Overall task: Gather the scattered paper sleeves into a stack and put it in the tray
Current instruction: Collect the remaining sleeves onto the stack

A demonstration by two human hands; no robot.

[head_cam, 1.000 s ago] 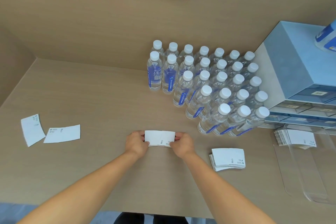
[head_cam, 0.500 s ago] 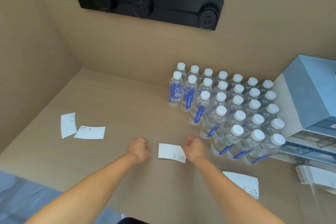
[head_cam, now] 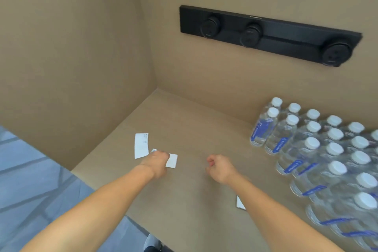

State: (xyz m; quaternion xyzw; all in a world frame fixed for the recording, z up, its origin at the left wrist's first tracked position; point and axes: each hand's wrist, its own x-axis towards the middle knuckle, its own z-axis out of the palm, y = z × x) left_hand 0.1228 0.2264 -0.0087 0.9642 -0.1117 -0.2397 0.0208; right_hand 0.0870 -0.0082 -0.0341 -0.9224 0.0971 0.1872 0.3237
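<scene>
Paper sleeves lie on the desk [head_cam: 184, 120] at nine o'clock: one [head_cam: 141, 145] flat, another [head_cam: 171, 160] under the left hand [head_cam: 156, 161], whose fingers' grip I cannot tell. The right hand [head_cam: 219, 168] hovers curled and empty; bottles [head_cam: 319, 149] crowd three o'clock.

Both forearms are bare to the frame's edge, no sleeves showing; the left hand [head_cam: 156, 162] and right hand [head_cam: 221, 168] carry no gloves, rings or watch.

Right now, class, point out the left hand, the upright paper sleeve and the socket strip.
left hand [head_cam: 156, 162]: head view, back of the hand.
upright paper sleeve [head_cam: 141, 146]: head view, its white middle.
socket strip [head_cam: 272, 36]: head view, bar between sockets.
</scene>
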